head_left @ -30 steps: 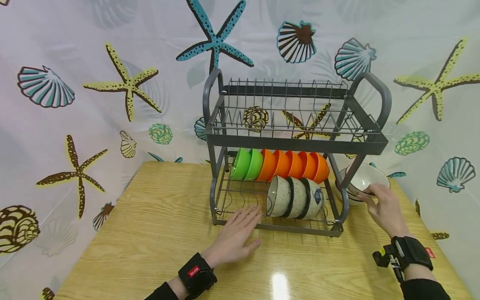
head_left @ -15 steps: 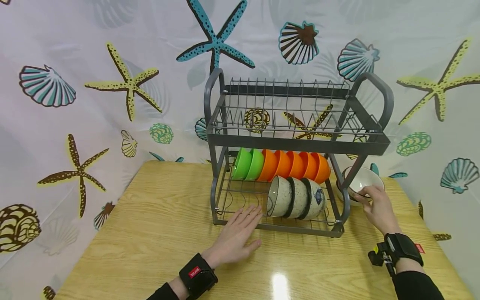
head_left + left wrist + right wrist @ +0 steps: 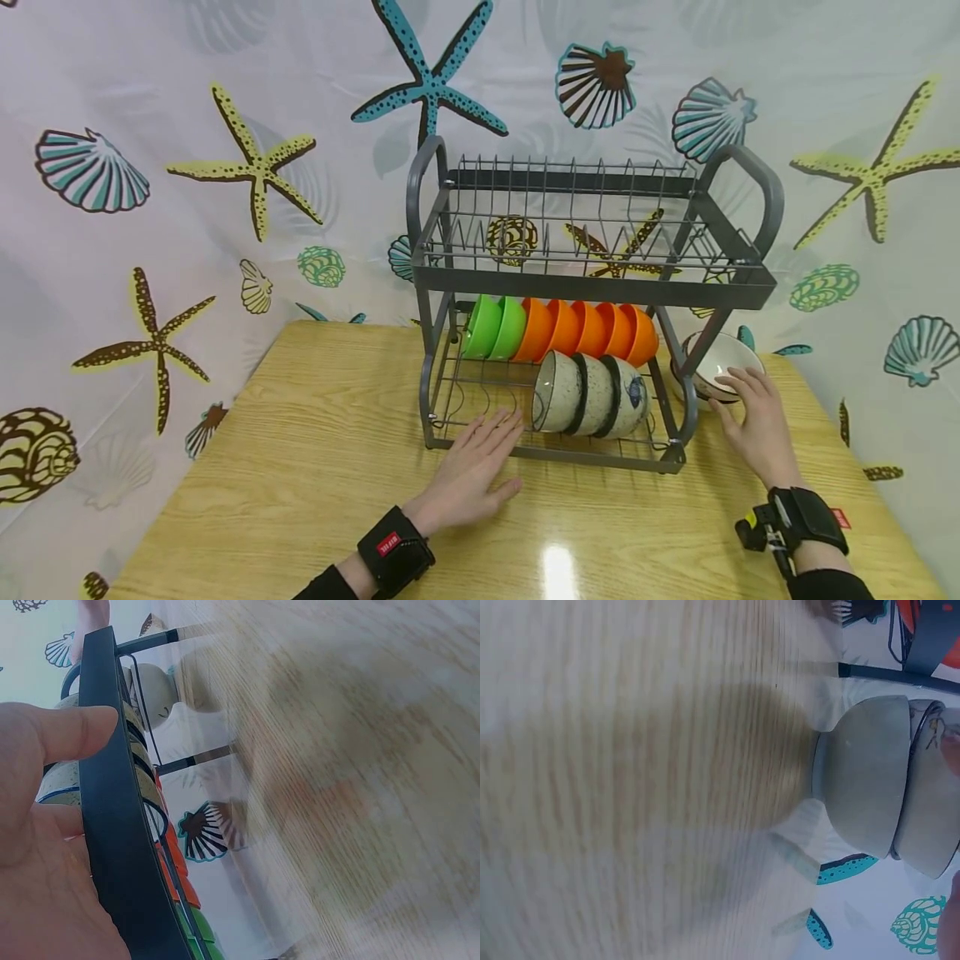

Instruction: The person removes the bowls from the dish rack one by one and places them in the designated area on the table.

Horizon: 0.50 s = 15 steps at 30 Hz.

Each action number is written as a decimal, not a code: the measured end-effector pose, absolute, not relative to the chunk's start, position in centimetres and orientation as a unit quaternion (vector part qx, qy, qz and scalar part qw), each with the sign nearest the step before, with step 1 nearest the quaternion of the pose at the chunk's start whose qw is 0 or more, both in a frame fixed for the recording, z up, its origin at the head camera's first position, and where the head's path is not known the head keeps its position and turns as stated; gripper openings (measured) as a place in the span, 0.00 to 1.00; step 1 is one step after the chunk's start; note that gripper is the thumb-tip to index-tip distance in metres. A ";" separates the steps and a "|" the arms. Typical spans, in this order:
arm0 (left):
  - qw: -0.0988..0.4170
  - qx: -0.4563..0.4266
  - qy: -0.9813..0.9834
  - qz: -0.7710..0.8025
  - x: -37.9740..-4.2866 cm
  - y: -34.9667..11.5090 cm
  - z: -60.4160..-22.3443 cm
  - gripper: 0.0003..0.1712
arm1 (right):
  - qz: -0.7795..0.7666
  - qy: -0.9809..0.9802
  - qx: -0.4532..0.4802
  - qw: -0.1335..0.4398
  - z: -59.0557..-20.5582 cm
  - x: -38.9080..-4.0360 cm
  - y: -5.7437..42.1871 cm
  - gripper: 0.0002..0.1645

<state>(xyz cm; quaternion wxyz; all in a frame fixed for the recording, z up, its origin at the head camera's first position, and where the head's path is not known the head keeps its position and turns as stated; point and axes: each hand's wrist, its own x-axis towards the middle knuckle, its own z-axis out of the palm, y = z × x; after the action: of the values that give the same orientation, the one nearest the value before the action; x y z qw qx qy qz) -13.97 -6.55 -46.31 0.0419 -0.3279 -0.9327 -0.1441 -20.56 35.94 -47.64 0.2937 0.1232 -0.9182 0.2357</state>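
My left hand (image 3: 476, 475) lies with straight fingers on the front bar of a dark metal dish rack (image 3: 547, 454); in the left wrist view its thumb (image 3: 79, 731) overlaps that bar (image 3: 124, 847). To the right of the rack, a white bowl (image 3: 723, 358) is nested in another pale bowl (image 3: 862, 769) on the table. My right hand (image 3: 761, 425) is at the near side of the upper bowl, its fingers spread and loosely bent, fingertips right at the rim. In the right wrist view, one fingertip overlaps the upper bowl (image 3: 930, 802) and another stands apart below it.
On the rack's lower shelf, a row of green bowls (image 3: 483, 329) and orange bowls (image 3: 562, 329) stands on edge behind three speckled bowls (image 3: 558, 392). The wire upper shelf (image 3: 570, 242) overhangs them. A patterned curtain (image 3: 225, 50) borders the wooden table (image 3: 337, 417).
The upper white bowl has moved left and down into the lower bowl. My right hand moved left with it, and its fingers have since loosened and spread. My left hand has stayed put.
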 end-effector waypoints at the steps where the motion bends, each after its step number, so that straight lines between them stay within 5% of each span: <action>1: 0.040 -0.327 -0.933 -0.147 -14.0 -6.6 -46.3 0.44 | 0.239 -0.920 0.120 0.288 -47.6 -20.4 35.8 0.24; 8: 0.032 -0.326 -0.933 -0.150 -13.9 -6.7 -46.4 0.43 | 0.261 -0.934 0.088 0.227 -47.1 -18.9 35.2 0.39; 15: 0.024 -0.325 -0.934 -0.147 -13.8 -6.8 -46.4 0.43 | 0.285 -0.934 0.078 0.200 -46.6 -17.2 34.5 0.41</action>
<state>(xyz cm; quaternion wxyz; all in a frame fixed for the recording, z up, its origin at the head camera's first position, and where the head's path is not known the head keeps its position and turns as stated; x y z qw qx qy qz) -13.84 -6.80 -46.38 0.0240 -0.3251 -0.9339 -0.1469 -17.18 34.54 -46.64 0.1999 0.0781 -0.9343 0.2845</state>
